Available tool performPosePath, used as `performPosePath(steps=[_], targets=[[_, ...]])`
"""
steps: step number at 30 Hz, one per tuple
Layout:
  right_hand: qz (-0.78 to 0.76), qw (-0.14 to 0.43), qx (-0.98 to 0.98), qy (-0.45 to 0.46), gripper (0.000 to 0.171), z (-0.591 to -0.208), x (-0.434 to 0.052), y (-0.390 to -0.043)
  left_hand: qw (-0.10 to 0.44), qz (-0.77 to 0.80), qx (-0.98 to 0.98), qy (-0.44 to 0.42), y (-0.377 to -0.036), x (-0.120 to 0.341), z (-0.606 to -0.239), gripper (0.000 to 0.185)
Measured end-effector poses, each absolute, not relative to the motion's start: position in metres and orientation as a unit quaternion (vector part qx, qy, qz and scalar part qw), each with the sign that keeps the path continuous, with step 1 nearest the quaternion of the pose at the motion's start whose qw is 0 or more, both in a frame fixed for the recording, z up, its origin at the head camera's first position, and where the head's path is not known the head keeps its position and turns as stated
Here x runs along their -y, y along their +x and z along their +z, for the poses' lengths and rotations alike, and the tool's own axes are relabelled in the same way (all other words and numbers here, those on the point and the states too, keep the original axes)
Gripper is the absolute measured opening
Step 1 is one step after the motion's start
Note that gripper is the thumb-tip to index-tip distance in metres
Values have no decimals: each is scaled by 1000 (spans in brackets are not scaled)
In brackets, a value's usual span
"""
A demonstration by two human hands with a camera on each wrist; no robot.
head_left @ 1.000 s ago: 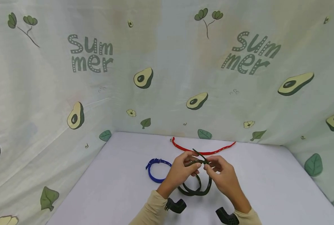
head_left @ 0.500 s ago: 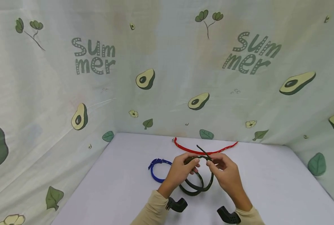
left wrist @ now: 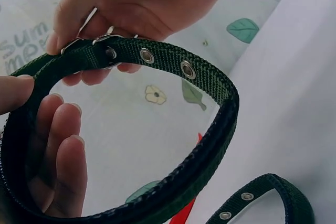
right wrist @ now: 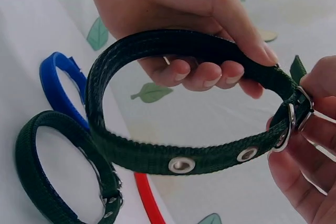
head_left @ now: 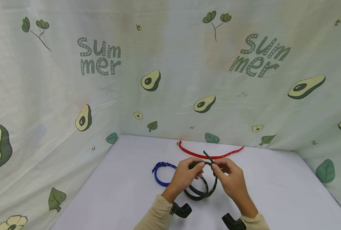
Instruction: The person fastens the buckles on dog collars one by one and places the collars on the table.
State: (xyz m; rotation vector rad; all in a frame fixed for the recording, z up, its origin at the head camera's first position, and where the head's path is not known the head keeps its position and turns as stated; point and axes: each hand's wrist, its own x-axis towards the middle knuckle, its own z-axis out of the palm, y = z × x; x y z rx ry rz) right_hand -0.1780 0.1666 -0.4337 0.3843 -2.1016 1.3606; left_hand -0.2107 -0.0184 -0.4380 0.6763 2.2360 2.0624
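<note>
Both hands hold a dark green webbing collar (head_left: pixel 214 185) as a closed loop above the table. My left hand (head_left: pixel 197 169) grips the loop's top, fingers curled round the strap (right wrist: pixel 184 43). My right hand (head_left: pixel 216 168) pinches the metal buckle (right wrist: pixel 294 115), where the strap's free end pokes out. Metal eyelets (left wrist: pixel 187 70) run along the band. A second dark green collar (right wrist: pixel 47 174) lies looped on the table beneath the held one.
A blue collar (head_left: pixel 159 174) lies looped on the white table (head_left: pixel 116 191) left of the hands. A red collar (head_left: pixel 210 155) lies stretched out behind them. Avocado-print cloth walls (head_left: pixel 170 80) close in the back and both sides. Black wrist mounts (head_left: pixel 180 210) sit near the front edge.
The hands stay at the same spot with the collar. Its loop has widened a little between them, and the right fingers have shifted at the buckle.
</note>
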Motion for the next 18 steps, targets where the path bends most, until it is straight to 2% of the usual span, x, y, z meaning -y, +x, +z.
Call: performPosePath(steps=[9, 18], targets=[[493, 286, 795, 205, 50, -432, -175, -179, 3, 658, -718, 229, -213, 15, -441, 22], [509, 264, 795, 197, 53, -433, -173, -170, 6, 638, -729, 250, -210, 20, -441, 23]])
